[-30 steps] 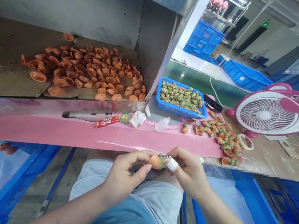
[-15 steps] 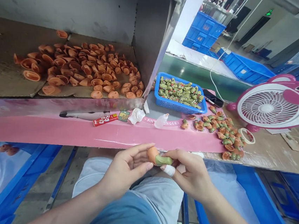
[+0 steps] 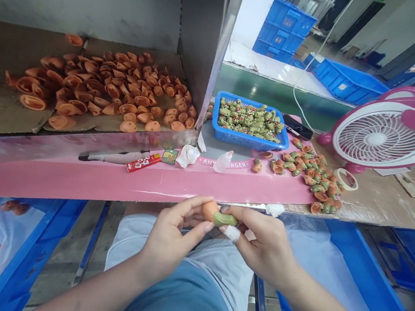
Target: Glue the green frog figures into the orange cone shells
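Between my fingers, over my lap, an orange hollow shell piece (image 3: 209,210) meets a small green figurine (image 3: 226,219). My left hand (image 3: 171,230) pinches the orange piece between thumb and fingers. The green figurine's outer end is gripped by my right hand (image 3: 267,237), whose thumb has a white wrap (image 3: 231,233). The two parts touch; their inner join is hidden. On the bench to the right lies a cluster of orange-and-green pieces (image 3: 318,173). A blue basket (image 3: 249,141) behind them holds many green figurines (image 3: 249,120).
A grey-walled box on the left holds a heap of orange shells (image 3: 114,88). Along the pink mat (image 3: 80,180) are a red packet (image 3: 143,162), crumpled tissue (image 3: 188,156) and a clear squeeze bottle (image 3: 223,162). A pink fan (image 3: 376,137) and tape ring (image 3: 347,179) stand right. Blue bins flank my legs.
The view has shifted slightly. Both hands keep the same grip, with the orange piece and green figurine still pressed together and barely turned.
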`<state>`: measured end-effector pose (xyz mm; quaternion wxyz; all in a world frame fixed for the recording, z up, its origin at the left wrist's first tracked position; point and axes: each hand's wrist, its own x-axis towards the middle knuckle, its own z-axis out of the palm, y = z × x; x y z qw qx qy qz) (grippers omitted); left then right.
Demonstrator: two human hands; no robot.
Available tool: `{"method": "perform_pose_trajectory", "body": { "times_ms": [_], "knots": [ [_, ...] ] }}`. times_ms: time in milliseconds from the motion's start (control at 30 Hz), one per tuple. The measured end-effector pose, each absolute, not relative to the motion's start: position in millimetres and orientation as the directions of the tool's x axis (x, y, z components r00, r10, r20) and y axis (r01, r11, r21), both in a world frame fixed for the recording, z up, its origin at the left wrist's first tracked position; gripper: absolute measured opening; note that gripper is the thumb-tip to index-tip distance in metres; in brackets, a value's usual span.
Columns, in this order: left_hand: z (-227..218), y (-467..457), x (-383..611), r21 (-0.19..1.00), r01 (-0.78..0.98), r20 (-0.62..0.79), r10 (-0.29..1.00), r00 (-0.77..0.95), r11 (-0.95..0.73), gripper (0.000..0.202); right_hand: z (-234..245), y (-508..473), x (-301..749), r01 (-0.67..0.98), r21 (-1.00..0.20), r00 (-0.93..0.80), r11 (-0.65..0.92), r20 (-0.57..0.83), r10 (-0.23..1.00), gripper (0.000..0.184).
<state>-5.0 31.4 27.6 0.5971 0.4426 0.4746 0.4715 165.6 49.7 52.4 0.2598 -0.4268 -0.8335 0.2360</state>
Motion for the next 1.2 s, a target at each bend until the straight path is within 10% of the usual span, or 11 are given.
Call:
{"method": "perform_pose_trajectory", "body": {
  "times_ms": [300, 1200],
  "knots": [
    [31, 26, -11, 0.999, 0.035, 0.007, 0.995, 0.096, -0.011, 0.035, 53, 46, 167, 0.544, -0.585, -0.557, 0.601, 0.284, 0.780, 0.019],
    [30, 23, -8, 0.981, -0.174, -0.060, 0.990, 0.128, 0.082, 0.065, 51, 43, 162, 0.543, -0.685, -0.490, 0.486, 0.212, 0.846, 0.018]
  ]
}}
